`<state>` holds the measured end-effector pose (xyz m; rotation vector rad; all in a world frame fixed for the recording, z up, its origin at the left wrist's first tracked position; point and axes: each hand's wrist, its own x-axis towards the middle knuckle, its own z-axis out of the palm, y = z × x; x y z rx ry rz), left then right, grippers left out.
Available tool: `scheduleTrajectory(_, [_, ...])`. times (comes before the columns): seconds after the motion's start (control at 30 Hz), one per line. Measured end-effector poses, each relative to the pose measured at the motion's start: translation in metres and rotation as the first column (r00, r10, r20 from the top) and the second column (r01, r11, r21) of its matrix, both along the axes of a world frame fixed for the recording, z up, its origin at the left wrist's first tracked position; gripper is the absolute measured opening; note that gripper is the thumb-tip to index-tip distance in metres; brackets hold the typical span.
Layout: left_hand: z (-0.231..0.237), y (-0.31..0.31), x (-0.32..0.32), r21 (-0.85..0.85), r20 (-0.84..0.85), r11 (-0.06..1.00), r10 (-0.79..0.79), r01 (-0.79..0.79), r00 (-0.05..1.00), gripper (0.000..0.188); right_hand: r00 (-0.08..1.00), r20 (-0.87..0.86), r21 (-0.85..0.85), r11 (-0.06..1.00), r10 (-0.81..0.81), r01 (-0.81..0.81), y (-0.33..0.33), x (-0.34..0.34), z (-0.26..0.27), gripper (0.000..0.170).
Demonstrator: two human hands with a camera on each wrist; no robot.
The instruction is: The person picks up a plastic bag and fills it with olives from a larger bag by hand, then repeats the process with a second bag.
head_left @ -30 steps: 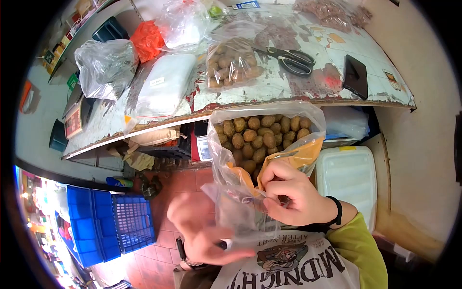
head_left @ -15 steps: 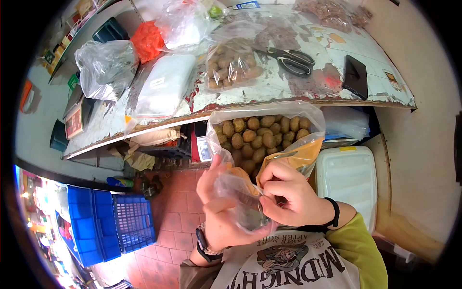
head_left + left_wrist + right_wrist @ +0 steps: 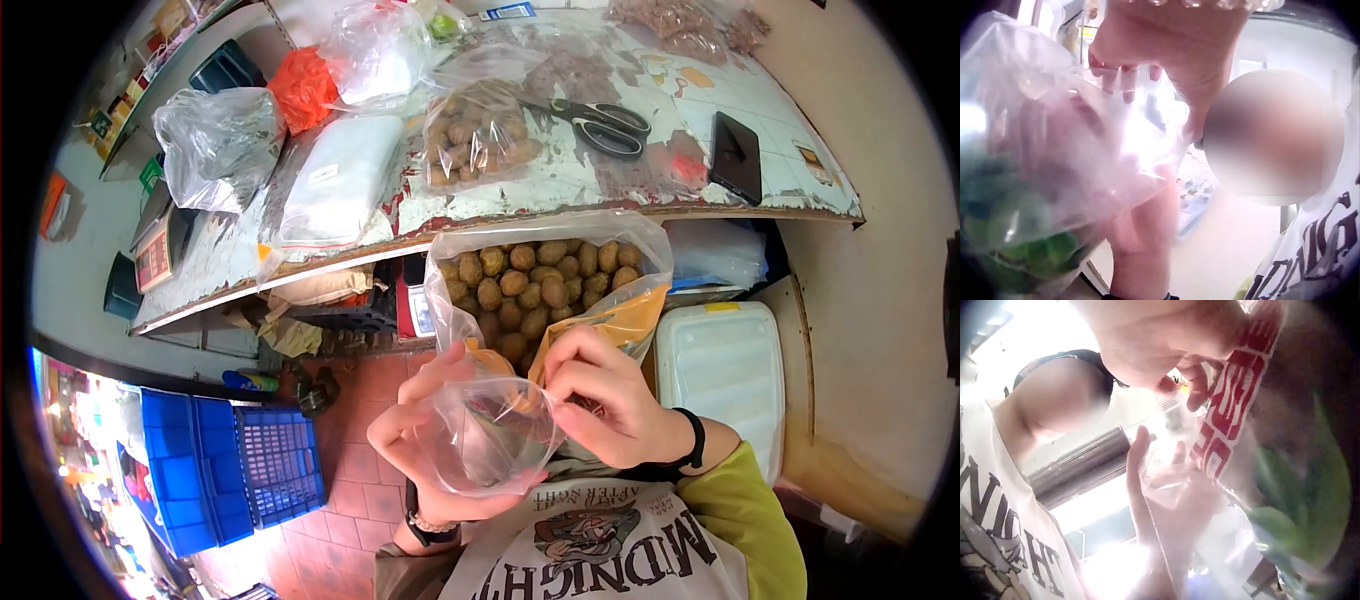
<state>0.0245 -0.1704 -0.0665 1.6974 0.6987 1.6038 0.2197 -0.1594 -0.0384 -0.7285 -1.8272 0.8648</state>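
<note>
In the head view a small clear plastic bag [image 3: 490, 435] hangs between both hands, its mouth spread round. My left hand [image 3: 425, 435] curves round its left side, thumb along the lower rim. The right hand [image 3: 605, 400] pinches its right edge beside the orange-printed front [image 3: 625, 320] of a large clear bag. Inside that large bag lie several brown, round fruits [image 3: 530, 290]. Through the plastic in the left wrist view, green printed leaves [image 3: 1035, 250] show. Red lettering [image 3: 1232, 406] runs beside my right hand [image 3: 1166, 344] in the right wrist view.
On the worn table [image 3: 590, 185] lie a filled clear bag [image 3: 475, 140], scissors [image 3: 610, 130], a phone [image 3: 735, 158] and a stack of flat bags [image 3: 340, 180]. Blue crates [image 3: 200, 470] stand at left, a white lidded box [image 3: 720, 385] at right.
My left hand has come in from the lower left and now lies round the small bag, whose mouth has gone from crumpled to wide and round. The right hand keeps its pinch.
</note>
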Motion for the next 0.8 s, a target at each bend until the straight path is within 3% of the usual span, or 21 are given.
scheduleTrajectory(0.07, [0.001, 0.003, 0.004, 0.051, 0.021, 0.998, 0.021, -0.022, 1.000, 0.097, 0.994, -0.113, 0.044, 0.999, 0.005, 0.000, 0.001, 0.004, -0.003, 0.010])
scheduleTrajectory(0.13, [0.007, 0.007, 0.012, 0.374, 0.030, 0.926, 0.043, -0.051, 0.999, 0.100, 0.990, -0.139, 0.055, 0.998, 0.029, -0.021, -0.002, 0.006, -0.020, 0.017])
scheduleTrajectory(0.17, [0.000, -0.003, 0.012, 0.209, 0.170, 0.971, -0.155, 0.118, 0.973, 0.101, 0.948, -0.319, 0.055, 0.998, -0.003, 0.022, -0.005, 0.001, -0.028, 0.020])
scheduleTrajectory(0.23, [-0.004, -0.005, 0.013, 0.217, 0.094, 0.967, -0.157, 0.133, 0.983, 0.101, 0.813, -0.581, 0.061, 0.993, -0.048, 0.102, -0.013, -0.007, -0.035, 0.028])
scheduleTrajectory(0.27, [-0.004, -0.005, 0.014, 0.224, 0.018, 0.963, -0.160, 0.152, 0.987, 0.102, 0.812, -0.582, 0.061, 0.993, -0.047, 0.101, -0.012, -0.004, -0.035, 0.028])
scheduleTrajectory(0.33, [-0.005, -0.001, 0.022, 0.182, 0.094, 0.965, -0.209, 0.190, 0.973, 0.101, 0.925, -0.310, 0.388, 0.859, -0.219, 0.333, -0.007, 0.010, -0.025, 0.031])
scheduleTrajectory(0.37, [-0.008, 0.002, 0.023, 0.183, 0.108, 0.959, -0.237, 0.215, 0.966, 0.102, 0.910, 0.013, 0.461, 0.810, -0.415, 0.363, -0.012, 0.024, -0.008, 0.044])
scheduleTrajectory(0.4, [-0.009, 0.006, 0.024, 0.184, 0.122, 0.953, -0.265, 0.240, 0.957, 0.102, 0.910, 0.014, 0.459, 0.811, -0.415, 0.363, -0.011, 0.026, 0.006, 0.044])
scheduleTrajectory(0.47, [-0.005, 0.006, 0.024, 0.173, 0.108, 0.952, -0.272, 0.251, 0.956, 0.104, 0.710, 0.464, 0.369, 0.844, -0.530, 0.389, -0.005, 0.029, 0.023, 0.058])
scheduleTrajectory(0.5, [-0.007, 0.004, 0.023, 0.145, 0.069, 0.962, -0.241, 0.230, 0.968, 0.106, 0.739, 0.465, 0.318, 0.871, -0.488, 0.375, -0.001, 0.034, 0.015, 0.048])
scheduleTrajectory(0.53, [-0.008, 0.003, 0.022, 0.120, 0.029, 0.971, -0.211, 0.206, 0.977, 0.109, 0.720, 0.499, 0.387, 0.867, -0.482, 0.313, 0.003, 0.040, 0.007, 0.030])
scheduleTrajectory(0.6, [-0.006, 0.008, 0.024, 0.119, 0.069, 0.970, -0.220, 0.211, 0.973, 0.113, 0.741, 0.461, 0.418, 0.856, -0.489, 0.305, -0.002, 0.046, 0.007, 0.018])
scheduleTrajectory(0.67, [-0.008, 0.009, 0.028, 0.113, 0.112, 0.971, -0.222, 0.210, 0.969, 0.117, 0.802, 0.402, 0.423, 0.867, -0.441, 0.265, -0.006, 0.057, 0.012, 0.016])
scheduleTrajectory(0.73, [-0.013, 0.007, 0.035, 0.064, 0.398, 0.993, -0.114, 0.096, 0.910, 0.125, 0.856, 0.341, 0.431, 0.874, -0.390, 0.226, -0.011, 0.070, 0.024, 0.014])
scheduleTrajectory(0.8, [-0.010, 0.002, 0.036, 0.002, 0.407, 0.999, -0.041, 0.044, 0.913, 0.129, 0.888, 0.450, 0.238, 0.971, -0.092, -0.020, -0.013, 0.084, 0.041, 0.013])
